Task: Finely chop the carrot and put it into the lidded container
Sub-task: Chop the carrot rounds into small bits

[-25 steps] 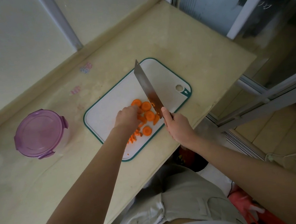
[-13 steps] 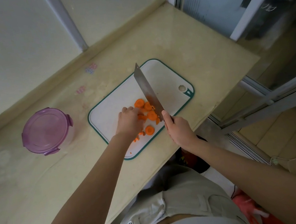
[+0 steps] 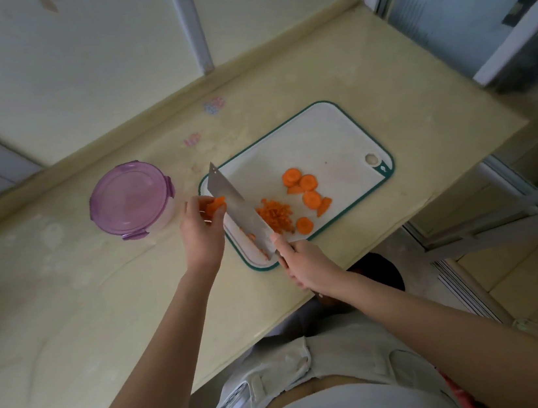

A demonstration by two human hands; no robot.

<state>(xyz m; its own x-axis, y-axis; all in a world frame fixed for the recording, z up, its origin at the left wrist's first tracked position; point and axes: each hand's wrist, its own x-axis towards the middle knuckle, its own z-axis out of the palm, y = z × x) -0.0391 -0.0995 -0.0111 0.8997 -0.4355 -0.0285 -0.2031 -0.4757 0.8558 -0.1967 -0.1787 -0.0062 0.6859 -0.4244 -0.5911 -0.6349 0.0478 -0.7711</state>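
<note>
We see a small heap of finely chopped carrot [image 3: 275,216] near the middle of the white, green-rimmed cutting board [image 3: 313,136]. A few round carrot slices [image 3: 308,183] lie uncut just beyond and to the right of it. More carrot pieces [image 3: 216,205] sit in our left hand [image 3: 201,235], whose curled fingers hold them over the board's left edge, right against the flat of the cleaver [image 3: 235,208]. Our right hand [image 3: 306,265] is clenched round the cleaver's handle, forefinger along the blade's heel. The blade slants across the board's left part, with orange bits beside it. The lidded container [image 3: 130,198], purple lid [image 3: 128,196] on, stands on the beige countertop [image 3: 104,311] left of the board, near our left hand.
</note>
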